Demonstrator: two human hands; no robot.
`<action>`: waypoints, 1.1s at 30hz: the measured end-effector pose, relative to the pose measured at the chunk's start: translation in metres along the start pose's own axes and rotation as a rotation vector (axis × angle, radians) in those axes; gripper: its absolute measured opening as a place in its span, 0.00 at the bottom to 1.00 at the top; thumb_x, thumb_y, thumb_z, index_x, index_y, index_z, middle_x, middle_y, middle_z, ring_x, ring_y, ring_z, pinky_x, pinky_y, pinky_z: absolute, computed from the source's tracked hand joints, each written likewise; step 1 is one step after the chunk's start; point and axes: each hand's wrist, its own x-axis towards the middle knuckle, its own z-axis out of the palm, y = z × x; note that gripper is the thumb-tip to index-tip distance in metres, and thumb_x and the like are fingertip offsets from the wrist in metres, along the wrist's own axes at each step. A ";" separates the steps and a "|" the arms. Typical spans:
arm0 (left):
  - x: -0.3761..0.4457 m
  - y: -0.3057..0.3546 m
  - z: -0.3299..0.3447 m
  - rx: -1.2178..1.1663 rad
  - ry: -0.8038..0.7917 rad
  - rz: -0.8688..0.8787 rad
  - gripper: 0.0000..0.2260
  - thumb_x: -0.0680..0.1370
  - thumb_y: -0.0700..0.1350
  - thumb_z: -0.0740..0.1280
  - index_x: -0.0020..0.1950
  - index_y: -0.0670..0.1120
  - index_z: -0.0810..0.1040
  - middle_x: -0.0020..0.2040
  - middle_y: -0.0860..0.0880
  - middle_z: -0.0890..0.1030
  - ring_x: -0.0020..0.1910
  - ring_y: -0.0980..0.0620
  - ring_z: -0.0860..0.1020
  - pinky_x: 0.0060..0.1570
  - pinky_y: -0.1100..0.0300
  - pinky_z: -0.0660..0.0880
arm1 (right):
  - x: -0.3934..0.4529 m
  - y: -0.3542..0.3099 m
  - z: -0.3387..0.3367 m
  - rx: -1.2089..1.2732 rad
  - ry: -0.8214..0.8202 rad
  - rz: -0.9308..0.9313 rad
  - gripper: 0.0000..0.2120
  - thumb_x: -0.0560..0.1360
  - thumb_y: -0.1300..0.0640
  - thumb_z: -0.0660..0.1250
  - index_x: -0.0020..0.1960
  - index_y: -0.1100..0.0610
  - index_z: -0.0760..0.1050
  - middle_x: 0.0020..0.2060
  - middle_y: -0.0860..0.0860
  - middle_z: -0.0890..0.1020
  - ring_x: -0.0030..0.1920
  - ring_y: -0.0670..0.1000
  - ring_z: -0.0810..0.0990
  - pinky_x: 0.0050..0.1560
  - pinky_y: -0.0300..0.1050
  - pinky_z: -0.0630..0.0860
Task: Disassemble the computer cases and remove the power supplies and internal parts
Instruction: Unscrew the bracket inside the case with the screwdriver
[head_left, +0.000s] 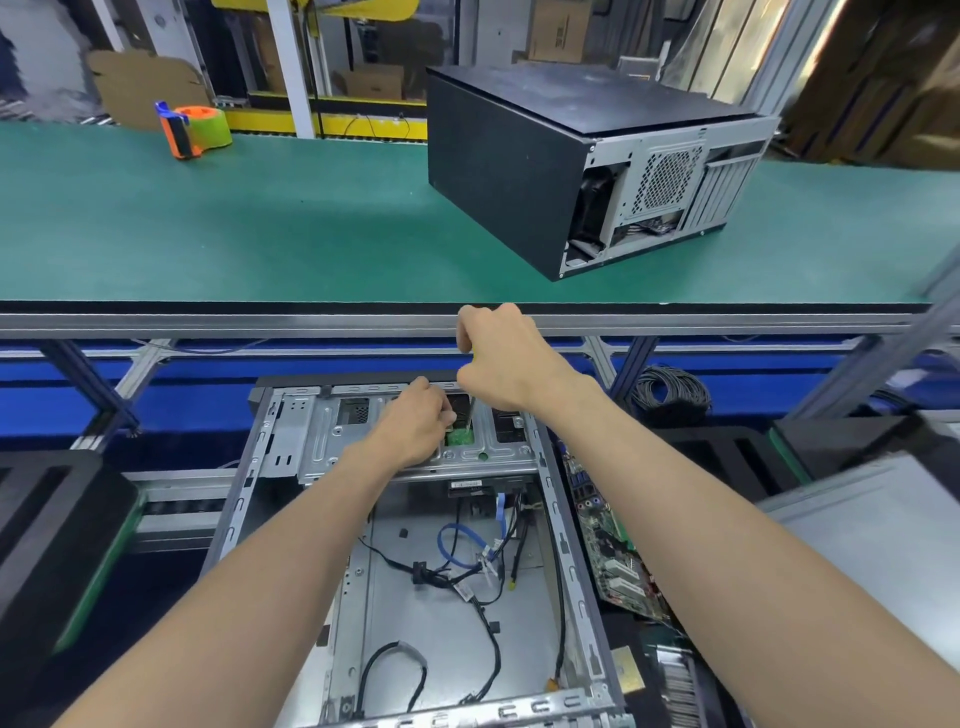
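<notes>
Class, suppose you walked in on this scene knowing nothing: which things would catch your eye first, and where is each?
First, the two bare hands at centre: the right hand grips a screwdriver whose tip is down at the drive cage of the open computer case, beside the left hand. Next, the closed black case on the green bench, and the orange tape dispenser far left.

View: you have one, from the camera on your head.
Facing: forward and steeply down over both forearms.
Nearness: your left hand (415, 423) and right hand (501, 358) sit mid-frame at arm's reach; the open case (291, 467) lies right under them.
Beyond the hands: the green table (260, 223) fills the upper half, carrying a closed case (498, 171).
Lens: wide; straight rails bow towards the edges.
Shared ground: nothing to compare.
</notes>
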 end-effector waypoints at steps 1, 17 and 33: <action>0.000 0.000 0.001 0.019 -0.001 -0.001 0.07 0.84 0.45 0.59 0.50 0.45 0.73 0.50 0.47 0.69 0.52 0.43 0.74 0.49 0.50 0.69 | -0.002 0.000 0.001 0.003 0.012 0.002 0.11 0.69 0.62 0.63 0.51 0.59 0.71 0.46 0.58 0.74 0.49 0.61 0.72 0.43 0.52 0.73; -0.012 0.033 -0.010 -1.661 0.088 -0.429 0.11 0.71 0.39 0.56 0.28 0.47 0.64 0.25 0.51 0.61 0.21 0.55 0.54 0.20 0.65 0.50 | -0.011 0.039 -0.002 -0.040 0.229 0.166 0.08 0.68 0.64 0.63 0.45 0.59 0.66 0.36 0.55 0.70 0.40 0.60 0.69 0.32 0.47 0.59; 0.006 0.050 0.018 -0.291 -0.061 0.024 0.13 0.74 0.42 0.72 0.56 0.56 0.85 0.20 0.56 0.75 0.21 0.62 0.72 0.25 0.67 0.65 | -0.010 0.048 0.005 -0.053 0.212 0.178 0.08 0.69 0.64 0.64 0.45 0.60 0.65 0.37 0.54 0.67 0.41 0.60 0.69 0.29 0.46 0.54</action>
